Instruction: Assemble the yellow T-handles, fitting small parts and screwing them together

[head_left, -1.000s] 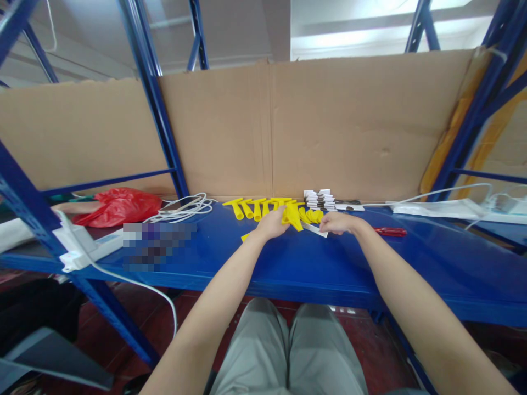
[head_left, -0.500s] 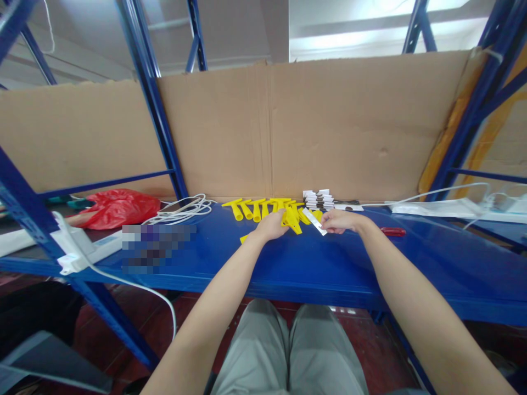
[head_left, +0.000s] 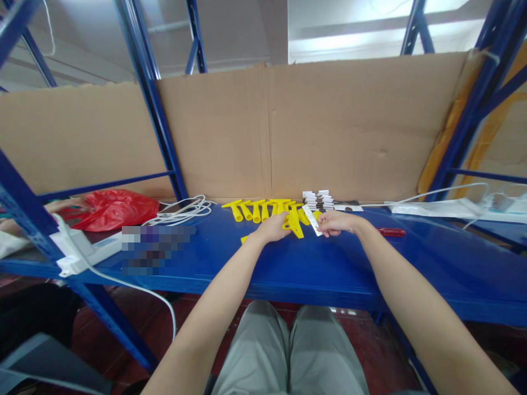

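My left hand [head_left: 273, 227] is closed around a yellow plastic scraper-like handle [head_left: 295, 226], whose wide end points toward me. In my right hand [head_left: 336, 223] a narrow flat white strip [head_left: 312, 220] is pinched between the fingers. It leans up and left, close beside the yellow handle; I cannot tell whether they touch. Behind my hands lies a row of similar yellow T-shaped handles [head_left: 256, 210]. A stack of small white pieces with dark parts [head_left: 318, 199] sits against the cardboard. Part of another yellow piece [head_left: 244, 240] shows under my left forearm.
A red tool [head_left: 392, 232] lies right of my right hand on the blue shelf [head_left: 329, 269]. Coiled white cable [head_left: 185, 211], a red plastic bag [head_left: 119, 209] and a white power strip [head_left: 78, 249] are at left. Another person's hand [head_left: 61, 206] reaches near the bag. Cardboard [head_left: 329, 126] stands behind.
The white strip has turned more upright and shifted slightly left. The yellow handle in my left hand has tilted slightly, its wide end lower. Another person's hand has come in beside the red bag.
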`<state>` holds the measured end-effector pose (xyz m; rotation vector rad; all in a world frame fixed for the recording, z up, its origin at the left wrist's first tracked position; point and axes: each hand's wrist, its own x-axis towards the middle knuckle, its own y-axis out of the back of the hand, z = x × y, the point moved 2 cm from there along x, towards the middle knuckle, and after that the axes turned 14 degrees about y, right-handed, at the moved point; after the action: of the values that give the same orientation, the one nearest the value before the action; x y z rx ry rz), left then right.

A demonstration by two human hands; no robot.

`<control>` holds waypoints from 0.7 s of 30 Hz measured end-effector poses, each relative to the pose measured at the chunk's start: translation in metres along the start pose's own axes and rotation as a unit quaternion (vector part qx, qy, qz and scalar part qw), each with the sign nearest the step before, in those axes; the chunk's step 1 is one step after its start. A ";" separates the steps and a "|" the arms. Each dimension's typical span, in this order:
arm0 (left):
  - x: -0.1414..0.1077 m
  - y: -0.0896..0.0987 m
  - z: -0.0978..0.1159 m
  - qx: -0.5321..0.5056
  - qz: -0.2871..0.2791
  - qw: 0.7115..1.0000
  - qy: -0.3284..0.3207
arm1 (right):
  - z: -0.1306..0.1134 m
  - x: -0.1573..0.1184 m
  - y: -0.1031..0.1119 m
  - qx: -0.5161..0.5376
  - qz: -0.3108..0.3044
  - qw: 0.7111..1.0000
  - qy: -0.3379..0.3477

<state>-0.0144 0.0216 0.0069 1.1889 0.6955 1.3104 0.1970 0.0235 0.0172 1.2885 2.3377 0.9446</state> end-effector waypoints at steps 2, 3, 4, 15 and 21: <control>0.000 0.000 0.001 -0.009 -0.005 1.000 -0.004 | -0.001 0.001 -0.002 0.028 0.002 0.999 0.015; 0.001 0.000 0.001 -0.014 -0.009 1.000 -0.005 | -0.001 0.002 -0.004 0.043 0.004 0.999 0.022; 0.001 -0.001 0.001 -0.020 -0.012 1.000 -0.007 | -0.001 0.003 -0.005 0.057 0.005 0.998 0.028; 0.003 -0.001 0.003 -0.045 -0.011 0.999 -0.028 | -0.003 0.013 -0.018 0.140 0.010 0.989 0.055; 0.003 -0.001 0.002 -0.042 0.014 0.998 -0.038 | -0.003 0.015 -0.023 0.117 0.010 0.992 0.051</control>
<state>-0.0112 0.0238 0.0070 1.1783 0.5661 1.2974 0.1724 0.0264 0.0046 1.3824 2.5818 0.7772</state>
